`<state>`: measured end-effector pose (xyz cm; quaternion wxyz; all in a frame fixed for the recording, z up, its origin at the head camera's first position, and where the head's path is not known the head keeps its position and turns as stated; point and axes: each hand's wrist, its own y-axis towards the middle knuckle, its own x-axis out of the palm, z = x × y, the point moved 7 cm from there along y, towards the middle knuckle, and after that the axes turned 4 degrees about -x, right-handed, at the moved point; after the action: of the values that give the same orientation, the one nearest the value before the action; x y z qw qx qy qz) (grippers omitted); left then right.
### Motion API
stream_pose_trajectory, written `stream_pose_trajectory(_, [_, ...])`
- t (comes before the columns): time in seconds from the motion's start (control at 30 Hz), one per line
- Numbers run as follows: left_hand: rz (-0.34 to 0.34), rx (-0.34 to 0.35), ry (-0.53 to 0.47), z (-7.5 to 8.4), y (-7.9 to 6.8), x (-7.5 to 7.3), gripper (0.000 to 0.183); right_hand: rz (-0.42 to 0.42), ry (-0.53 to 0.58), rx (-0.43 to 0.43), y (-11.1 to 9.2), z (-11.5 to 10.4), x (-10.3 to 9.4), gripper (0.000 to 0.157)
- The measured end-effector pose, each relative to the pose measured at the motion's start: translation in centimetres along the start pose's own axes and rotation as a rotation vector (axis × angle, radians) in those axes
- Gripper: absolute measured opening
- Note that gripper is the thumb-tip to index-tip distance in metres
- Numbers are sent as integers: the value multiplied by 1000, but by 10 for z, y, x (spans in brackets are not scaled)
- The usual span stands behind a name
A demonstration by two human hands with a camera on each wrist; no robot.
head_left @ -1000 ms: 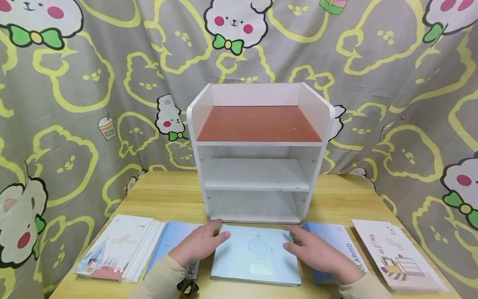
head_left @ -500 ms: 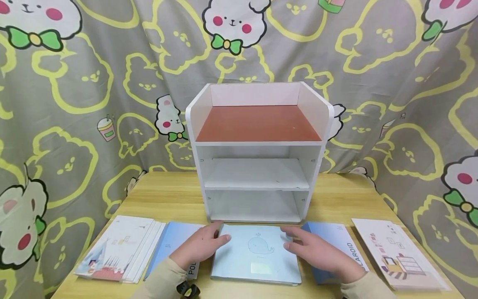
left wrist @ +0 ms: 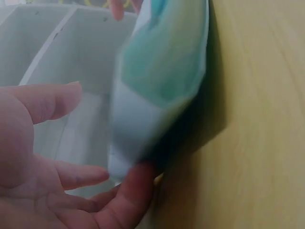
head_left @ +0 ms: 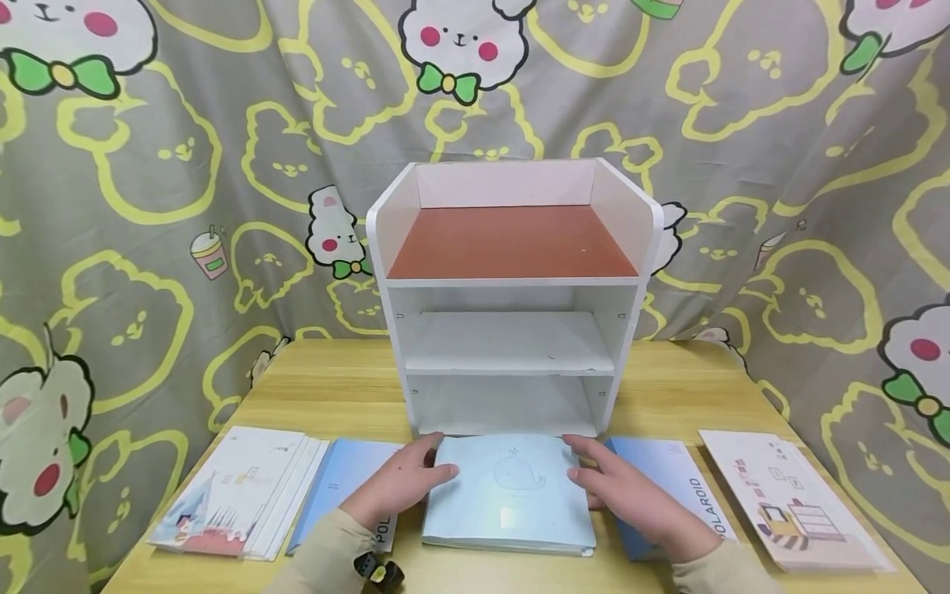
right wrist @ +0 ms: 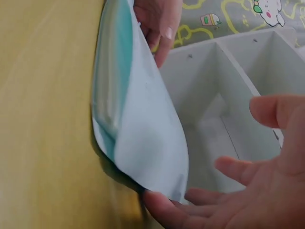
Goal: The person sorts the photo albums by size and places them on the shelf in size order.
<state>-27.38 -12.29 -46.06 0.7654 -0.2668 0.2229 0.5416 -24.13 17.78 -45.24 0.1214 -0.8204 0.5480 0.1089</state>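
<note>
White books (head_left: 223, 487) lie on the counter (head_left: 319, 379), then one blue book (head_left: 352, 469), then the left hand (head_left: 401, 483), spread, its fingertips touching a whale book (head_left: 512, 503) before the shelf (head_left: 505, 342), which the right hand (head_left: 631, 499), equally spread, touches opposite, then another blue book (head_left: 656, 466) and a pinkish book (head_left: 794, 503).

The head camera looks from above and in front of the shelf unit (head_left: 512, 283), forward and down, far enough back to frame the full unit and the curtain (head_left: 297, 148) behind it. Both wrist cameras view the booklet (head_left: 512, 503) in front of the shelf unit at close range. Each faces past its own grip toward the other: left grip (head_left: 397, 487), right grip (head_left: 631, 491). Their pictures lie sideways: desk (left wrist: 257, 124) right, unit left in the left wrist view; reversed in the right. All three views share the booklet and the unit's compartments.
</note>
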Motion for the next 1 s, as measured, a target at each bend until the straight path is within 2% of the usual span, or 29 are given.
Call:
stream_pose_trajectory(0.13, [2, -2, -49, -2, 3, 3, 77, 104, 29, 34, 2, 5, 0, 56])
stream_pose_trajectory(0.3, [-5, -48, -158, -9, 5, 6, 76, 183, 92, 61, 4, 9, 0, 50])
stream_pose_trajectory(0.6, [-60, -115, -531, -19, 8, 13, 72, 227, 269, 40, 4, 12, 4, 57])
stream_pose_trajectory(0.83, [-91, -112, -734, -19, 8, 17, 75, 257, 469, -4, 9, 16, 5, 71])
stream_pose_trajectory(1.0, [-138, -112, -803, -18, 7, 19, 79, 243, 539, -24, 11, 20, 7, 64])
